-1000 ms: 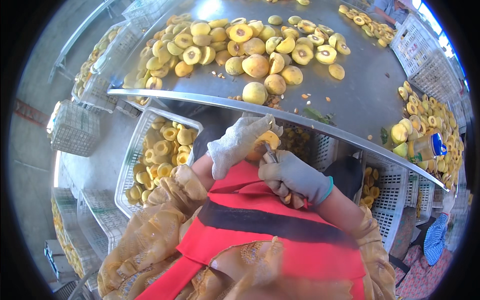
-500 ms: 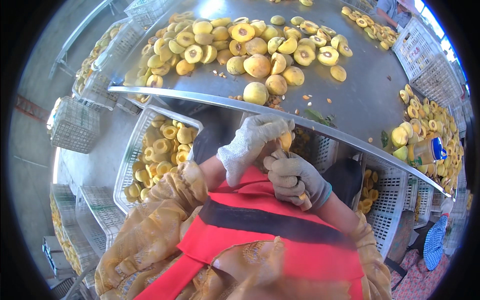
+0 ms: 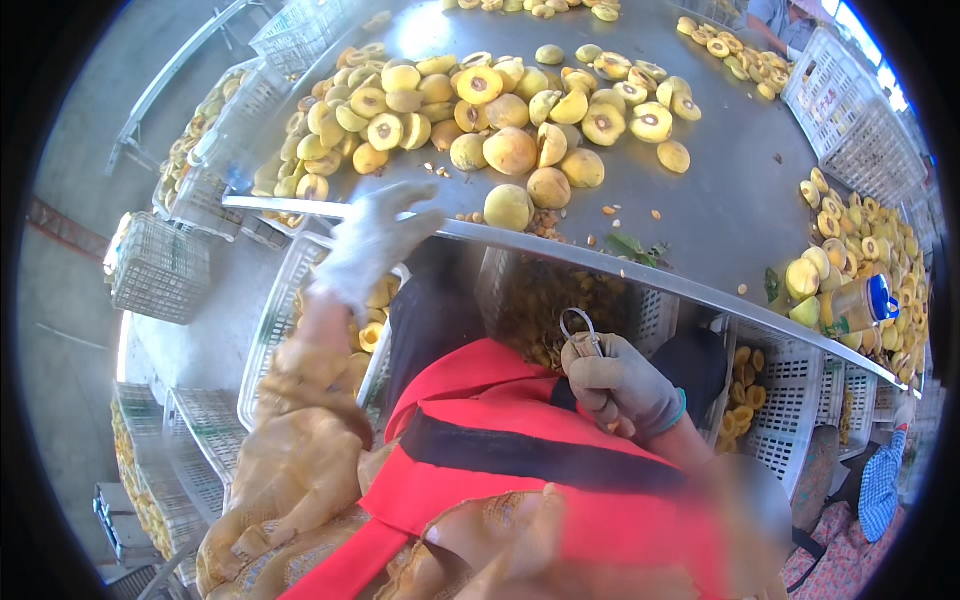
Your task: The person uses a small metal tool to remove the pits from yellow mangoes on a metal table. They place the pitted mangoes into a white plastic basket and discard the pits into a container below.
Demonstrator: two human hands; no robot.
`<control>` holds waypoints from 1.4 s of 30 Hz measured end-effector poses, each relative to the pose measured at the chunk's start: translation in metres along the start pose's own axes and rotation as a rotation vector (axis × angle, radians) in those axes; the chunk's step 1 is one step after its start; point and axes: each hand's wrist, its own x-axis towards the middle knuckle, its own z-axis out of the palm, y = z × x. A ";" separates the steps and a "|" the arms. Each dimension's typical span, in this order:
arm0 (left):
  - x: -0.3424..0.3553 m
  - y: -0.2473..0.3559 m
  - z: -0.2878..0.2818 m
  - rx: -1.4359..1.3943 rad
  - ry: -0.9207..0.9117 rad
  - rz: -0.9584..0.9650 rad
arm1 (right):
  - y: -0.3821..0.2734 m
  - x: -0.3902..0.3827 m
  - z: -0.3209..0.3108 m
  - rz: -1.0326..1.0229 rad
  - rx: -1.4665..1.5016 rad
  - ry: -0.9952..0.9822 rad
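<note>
My right hand (image 3: 628, 382), in a grey work glove, is closed around a pitting tool (image 3: 594, 338) whose curved metal loop sticks up above the fingers. It is held in front of my red apron (image 3: 540, 490). My left hand (image 3: 372, 240), in a pale glove and slightly blurred, is out to the left at the table's front edge. Its fingers are apart with nothing between them. Beyond it, halved yellow peaches (image 3: 385, 131) are heaped on the metal table (image 3: 725, 200). A few whole-looking peaches (image 3: 509, 207) rest near the edge.
A white crate (image 3: 262, 345) of pitted halves stands below my left arm. Under the table, a bin (image 3: 560, 290) holds scraps. Further crates (image 3: 160, 265) stand left and right. A blue-lidded jar (image 3: 860, 302) lies among peaches at right. Another person (image 3: 775, 25) works at the far right.
My left hand has left the peach piece by my right hand and swung left to the table edge. The piece is out of sight, and the tool's loop now shows above my right hand.
</note>
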 end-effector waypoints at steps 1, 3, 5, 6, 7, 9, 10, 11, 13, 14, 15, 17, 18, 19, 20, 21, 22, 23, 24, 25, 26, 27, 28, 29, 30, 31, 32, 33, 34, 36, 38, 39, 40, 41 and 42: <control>0.010 0.015 0.016 0.000 -0.031 0.062 | -0.001 0.002 0.003 -0.009 -0.001 0.015; 0.042 0.035 0.051 0.193 -0.162 0.104 | -0.003 0.007 0.009 -0.026 -0.013 0.046; 0.068 0.033 0.075 0.435 -0.264 0.045 | -0.006 0.007 0.015 -0.001 -0.056 0.055; 0.075 0.038 0.086 0.483 -0.282 0.026 | -0.006 0.004 0.013 0.006 -0.063 0.076; 0.080 0.042 0.094 0.531 -0.297 0.005 | -0.008 0.000 0.013 0.006 -0.061 0.105; 0.066 0.032 0.083 -0.037 -0.236 -0.008 | -0.005 -0.002 0.007 -0.091 0.014 0.182; 0.056 0.030 0.075 -0.312 -0.208 -0.021 | -0.002 -0.002 0.005 -0.140 0.059 0.215; 0.049 0.034 0.068 -0.561 -0.279 -0.039 | -0.004 -0.001 0.004 -0.189 0.050 0.225; 0.029 0.022 0.071 -1.173 -0.411 0.111 | -0.016 0.007 0.010 -0.272 0.022 0.219; 0.017 0.017 0.075 -1.483 -0.477 0.194 | -0.022 0.010 0.014 -0.314 0.008 0.222; 0.001 0.021 0.074 -1.549 -0.466 0.157 | -0.030 0.015 0.022 -0.303 -0.027 0.203; -0.034 0.040 0.074 -1.527 -0.399 0.057 | -0.037 0.024 0.035 -0.276 -0.158 0.250; -0.043 0.050 0.073 -1.489 -0.391 0.107 | -0.038 0.028 0.042 -0.260 -0.227 0.274; -0.052 0.059 0.072 -1.450 -0.380 0.156 | -0.032 0.035 0.043 -0.278 -0.263 0.331; -0.049 0.052 0.079 -1.845 -0.483 0.031 | -0.029 0.037 0.045 -0.269 -0.274 0.319; -0.052 0.053 0.081 -1.808 -0.415 0.039 | -0.027 0.038 0.047 -0.257 -0.288 0.308; -0.057 0.054 0.083 -1.770 -0.348 0.044 | -0.026 0.038 0.049 -0.246 -0.303 0.297; -0.060 0.054 0.084 -1.731 -0.283 0.049 | -0.024 0.039 0.051 -0.264 -0.290 0.317; -0.060 0.057 0.081 -1.632 -0.279 0.036 | -0.022 0.040 0.053 -0.282 -0.279 0.335; -0.060 0.060 0.076 -1.534 -0.273 0.023 | -0.021 0.041 0.055 -0.300 -0.268 0.352; -0.060 0.061 0.073 -1.435 -0.266 0.008 | -0.022 0.038 0.057 -0.268 -0.256 0.359; -0.064 0.060 0.074 -1.455 -0.234 -0.020 | -0.027 0.034 0.063 -0.233 -0.252 0.345; -0.063 0.054 0.081 -1.471 -0.129 0.039 | -0.029 0.032 0.069 -0.193 -0.252 0.319; -0.063 0.049 0.085 -1.332 -0.115 0.115 | -0.029 0.031 0.074 -0.220 -0.226 0.333; -0.065 0.046 0.086 -1.188 -0.103 0.176 | -0.019 0.035 0.070 -0.269 -0.163 0.347; -0.069 0.043 0.091 -1.043 -0.021 0.287 | -0.015 0.032 0.065 -0.274 -0.156 0.302; -0.071 0.040 0.094 -0.888 0.050 0.389 | -0.012 0.032 0.059 -0.280 -0.147 0.259; -0.068 0.038 0.093 -0.739 0.161 0.571 | -0.007 0.037 0.056 -0.307 -0.255 0.318; -0.064 0.039 0.092 -0.584 0.251 0.752 | 0.002 0.044 0.050 -0.344 -0.362 0.392; -0.073 0.045 0.092 -0.573 0.281 0.590 | 0.020 0.062 0.056 -0.560 -0.412 0.388; -0.073 0.038 0.095 -0.545 0.324 0.554 | 0.003 0.050 0.065 -0.331 -0.329 0.276; -0.074 0.039 0.091 -0.544 0.304 0.557 | -0.002 0.044 0.066 -0.251 -0.268 0.228; -0.075 0.039 0.087 -0.543 0.283 0.562 | -0.004 0.041 0.065 -0.203 -0.256 0.213; -0.075 0.040 0.082 -0.544 0.259 0.567 | -0.007 0.040 0.064 -0.157 -0.242 0.200; -0.074 0.042 0.077 -0.626 0.117 0.451 | -0.008 0.038 0.063 -0.113 -0.224 0.190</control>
